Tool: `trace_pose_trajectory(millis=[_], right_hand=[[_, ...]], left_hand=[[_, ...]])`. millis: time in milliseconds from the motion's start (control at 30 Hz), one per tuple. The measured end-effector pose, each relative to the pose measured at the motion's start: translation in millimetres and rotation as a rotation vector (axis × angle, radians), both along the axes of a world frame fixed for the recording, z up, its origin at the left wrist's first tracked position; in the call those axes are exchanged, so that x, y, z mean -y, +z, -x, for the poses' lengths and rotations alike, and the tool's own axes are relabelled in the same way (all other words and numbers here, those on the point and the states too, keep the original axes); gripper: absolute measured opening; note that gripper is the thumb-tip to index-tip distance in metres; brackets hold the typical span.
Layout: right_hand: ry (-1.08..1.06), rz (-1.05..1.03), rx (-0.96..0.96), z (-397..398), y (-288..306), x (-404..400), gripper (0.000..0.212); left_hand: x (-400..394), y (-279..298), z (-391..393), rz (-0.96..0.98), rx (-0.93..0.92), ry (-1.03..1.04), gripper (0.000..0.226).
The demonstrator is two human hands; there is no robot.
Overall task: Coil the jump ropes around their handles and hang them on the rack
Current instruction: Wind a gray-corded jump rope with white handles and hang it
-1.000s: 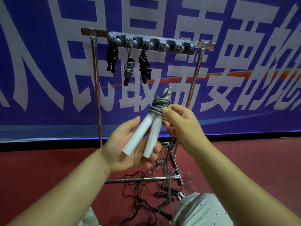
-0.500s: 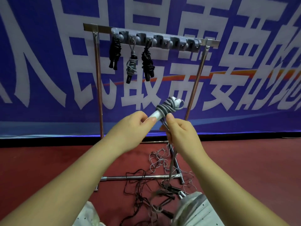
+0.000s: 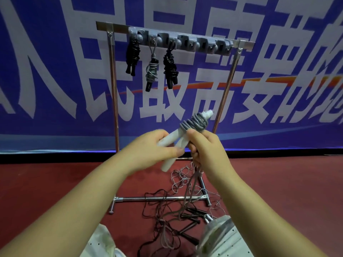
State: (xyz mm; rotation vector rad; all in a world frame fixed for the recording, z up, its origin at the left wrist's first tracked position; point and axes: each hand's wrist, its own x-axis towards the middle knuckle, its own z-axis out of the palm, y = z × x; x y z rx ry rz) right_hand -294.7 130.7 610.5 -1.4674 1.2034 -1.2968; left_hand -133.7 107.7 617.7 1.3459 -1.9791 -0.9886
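Left hand (image 3: pixel 148 151) is curled round the two white handles (image 3: pixel 172 143) of a jump rope and holds them up in front of the rack (image 3: pixel 174 37). Right hand (image 3: pixel 206 145), just beside it at 3 o'clock, pinches the gray rope (image 3: pixel 194 124) where it is wound round the top of the handles. More gray rope hangs loose from this hand down toward 6 o'clock, so the winding looks only partly done. Three wound ropes (image 3: pixel 151 71) hang from hooks at 12 o'clock, on the rack's left part. Loose ropes (image 3: pixel 178 216) lie in a tangle on the red floor (image 3: pixel 55 182) by the rack's feet. The handles look hard and light, and smooth, so they could slip apart; best to hold both together low down. The rope looks soft and bendy and may spring loose, so a thumb should press on the last loop.
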Motion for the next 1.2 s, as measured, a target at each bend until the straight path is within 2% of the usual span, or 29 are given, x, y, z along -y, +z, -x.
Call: trace_pose_trajectory(millis=[33,133,200,267,333,400,500,600,700,767,867,967,1067,1133,1200], right_hand=[[0.024,0.021,0.032,1.4,-1.1,1.3,0.031],[0.183,0.031,0.166,4.5,-2.3,3.8,0.017],[0.238,-0.017,0.189,6.7,-0.3,4.7,0.026],[0.272,-0.027,0.182,7.0,-0.4,3.8,0.021],[0.324,0.061,0.153,9.5,-4.5,5.1,0.028],[0.363,0.148,0.074,11.2,-6.3,1.8,0.019],[0.271,0.186,-0.085,14.1,0.5,-1.1,0.024],[0.125,0.186,-0.261,13.4,1.3,0.2,0.023],[-0.001,0.149,-0.324,8.3,-4.6,1.3,0.025],[-0.029,0.127,-0.312,4.6,-7.8,4.1,0.029],[-0.048,0.038,-0.207,4.3,-11.1,7.8,0.055],[0.093,-0.038,-0.02,9.2,-11.1,3.4,0.044],[0.108,-0.182,0.05,2.0,-4.6,11.5,0.056],[0.084,-0.262,0.12,-1.0,0.1,14.6,0.053],[0.111,-0.206,-0.006,-2.5,-3.5,7.9,0.043]], left_hand=[[-2.0,0.1,-1.9,-0.151,-0.131,-0.076,0.033],[-3.8,-11.1,-6.3,-0.578,-0.486,-0.311,0.069],[-1.2,-23.2,-5.4,-0.727,-0.649,-0.476,0.079],[0.9,-30.0,-3.6,-0.771,-0.717,-0.606,0.079],[1.3,-31.8,-4.0,-0.734,-0.744,-0.694,0.073],[0.1,-29.2,-6.5,-0.672,-0.726,-0.681,0.067],[-2.8,-21.2,-10.8,-0.482,-0.594,-0.452,0.068],[-4.6,-12.9,-9.0,-0.221,-0.306,-0.234,0.068],[-6.5,-8.0,-5.4,-0.058,-0.124,-0.067,0.065],[-7.7,-7.7,-4.2,0.097,-0.009,0.042,0.063],[-7.7,-7.0,-4.3,0.286,0.143,0.183,0.046],[-6.2,-4.5,-5.9,0.278,0.155,0.22,0.038],[-2.9,-3.5,-8.7,0.249,0.118,0.258,0.034],[-3.0,-3.2,-8.7,0.266,0.134,0.274,0.035],[-4.3,-3.7,-6.8,0.321,0.191,0.28,0.041]])
